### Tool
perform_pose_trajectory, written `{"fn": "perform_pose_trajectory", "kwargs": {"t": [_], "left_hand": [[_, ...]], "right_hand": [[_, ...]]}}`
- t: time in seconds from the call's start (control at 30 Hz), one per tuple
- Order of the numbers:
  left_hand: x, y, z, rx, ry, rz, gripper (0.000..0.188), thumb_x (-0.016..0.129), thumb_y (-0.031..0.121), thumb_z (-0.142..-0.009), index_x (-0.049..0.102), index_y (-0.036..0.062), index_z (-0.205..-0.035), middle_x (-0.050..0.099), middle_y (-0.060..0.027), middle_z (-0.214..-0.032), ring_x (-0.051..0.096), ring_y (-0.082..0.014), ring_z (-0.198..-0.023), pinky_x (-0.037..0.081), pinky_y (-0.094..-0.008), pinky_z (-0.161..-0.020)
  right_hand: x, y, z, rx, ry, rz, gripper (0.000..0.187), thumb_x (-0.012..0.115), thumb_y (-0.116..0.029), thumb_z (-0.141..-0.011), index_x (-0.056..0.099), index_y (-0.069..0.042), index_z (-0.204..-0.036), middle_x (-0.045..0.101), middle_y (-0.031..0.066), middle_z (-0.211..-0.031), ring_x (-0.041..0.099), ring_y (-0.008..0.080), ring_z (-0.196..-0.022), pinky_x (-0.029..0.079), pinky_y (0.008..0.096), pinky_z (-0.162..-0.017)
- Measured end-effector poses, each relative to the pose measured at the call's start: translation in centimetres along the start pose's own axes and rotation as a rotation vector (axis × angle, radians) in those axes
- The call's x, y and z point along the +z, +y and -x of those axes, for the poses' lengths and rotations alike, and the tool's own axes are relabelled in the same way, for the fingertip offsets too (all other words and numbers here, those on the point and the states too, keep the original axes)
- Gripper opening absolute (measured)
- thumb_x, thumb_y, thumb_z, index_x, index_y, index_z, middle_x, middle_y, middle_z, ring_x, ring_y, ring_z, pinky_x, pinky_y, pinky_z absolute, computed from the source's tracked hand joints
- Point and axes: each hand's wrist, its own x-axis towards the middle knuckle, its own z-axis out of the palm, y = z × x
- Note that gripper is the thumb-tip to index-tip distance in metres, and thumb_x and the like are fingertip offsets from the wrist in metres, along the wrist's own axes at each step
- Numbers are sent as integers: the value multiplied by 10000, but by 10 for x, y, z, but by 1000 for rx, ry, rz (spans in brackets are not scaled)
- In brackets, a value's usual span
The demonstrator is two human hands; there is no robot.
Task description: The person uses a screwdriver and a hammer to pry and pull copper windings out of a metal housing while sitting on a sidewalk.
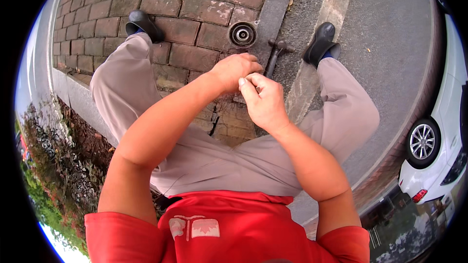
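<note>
Close together in front of my lap, my left hand (236, 72) and my right hand (265, 100) meet at the fingertips. The left hand is turned back-up with its fingers curled, and its fingertips are partly hidden. On the right hand the thumb and bent index finger press together in a pinch beside the left hand. What they hold, if anything, I cannot make out. Just beyond them, a round metal part with dark concentric rings (242, 34) lies on the brick paving by the kerb. Right of it is a hammer (280, 47), its handle running back toward my hands.
My dark shoes (143, 25) stand wide apart, one on the brick paving (183, 31), the other on the asphalt (385, 63). A stone kerb (279, 6) divides the two. At the far right is a white car (441, 112). Shrubs (68, 160) grow at the left.
</note>
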Motion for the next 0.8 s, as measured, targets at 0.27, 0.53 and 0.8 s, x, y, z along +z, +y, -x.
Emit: {"fn": "perform_pose_trajectory", "kwargs": {"t": [0.27, 0.53, 0.8], "left_hand": [[10, -20, 39, 12, 63, 38, 475, 649, 76, -781, 566, 24, -1246, 566, -198, -1306, 528, -349, -1210, 466, -418, -986], [18, -4, 41, -24, -98, -213, 443, 576, 263, -934, 540, 35, -1312, 522, -132, -1398, 541, -326, -1221, 451, -439, -1000], [22, -1, 35, -42, -63, -81, 429, 577, 258, -939, 531, 25, -1296, 535, -149, -1372, 559, -323, -1189, 470, -436, -965]], "right_hand": [[4, -2, -6, -125, -35, 34, 170, 574, -146, -937, 622, 15, -912, 618, 223, -825, 621, 397, -768, 494, 430, -689], [-91, -11, -92, -99, 558, -562, 303, 419, -244, -1045, 559, 23, -1067, 611, 93, -847, 464, 64, -535, 354, 205, -448], [-4, 94, -119, 707, 71, -367, 92, 603, -93, -928, 616, -2, -933, 645, 70, -782, 474, 93, -524, 337, 242, -409]]}}
